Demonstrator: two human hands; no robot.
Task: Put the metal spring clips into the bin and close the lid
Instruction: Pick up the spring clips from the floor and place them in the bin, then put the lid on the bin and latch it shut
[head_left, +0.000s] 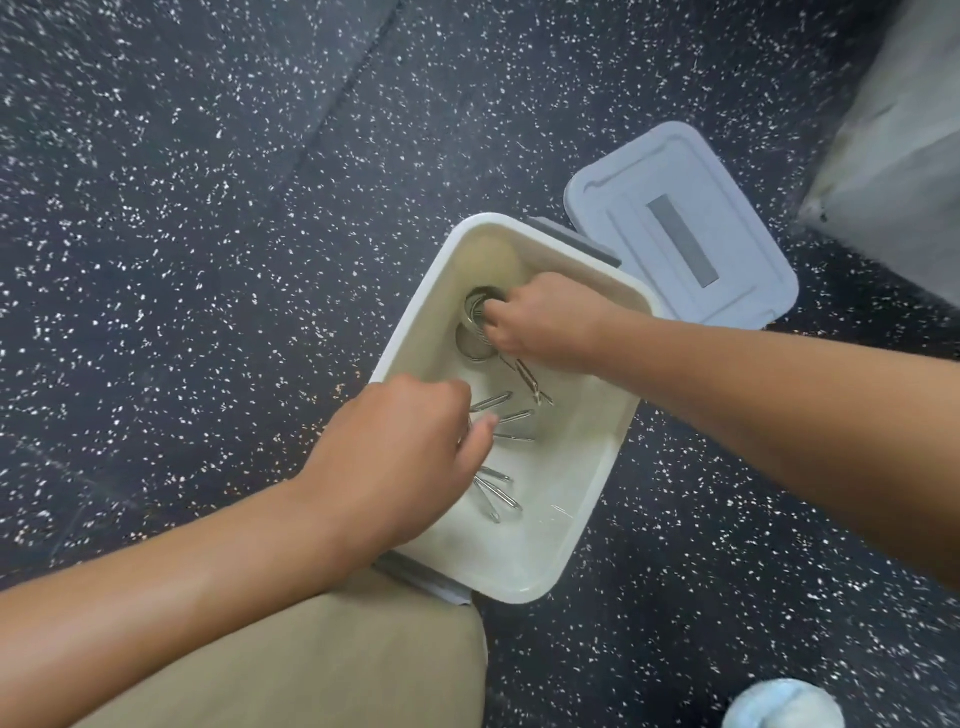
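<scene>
A white rectangular bin (587, 499) stands open on the dark speckled floor. Both my hands reach inside it. My right hand (540, 322) is closed on metal spring clips (478, 327) with round coiled ends, near the bin's far end. My left hand (405, 447) is closed on other spring clips (501, 415) whose long thin legs fan out from under its fingers toward the bin's middle. More clip legs (498, 493) show just below my left hand. The grey lid (680, 223) lies flat on the floor beyond the bin's far right corner.
My knee in tan trousers (332, 660) is at the bin's near left corner. A grey concrete block (893, 156) stands at the upper right. A pale blue round object (784, 706) lies at the bottom right edge.
</scene>
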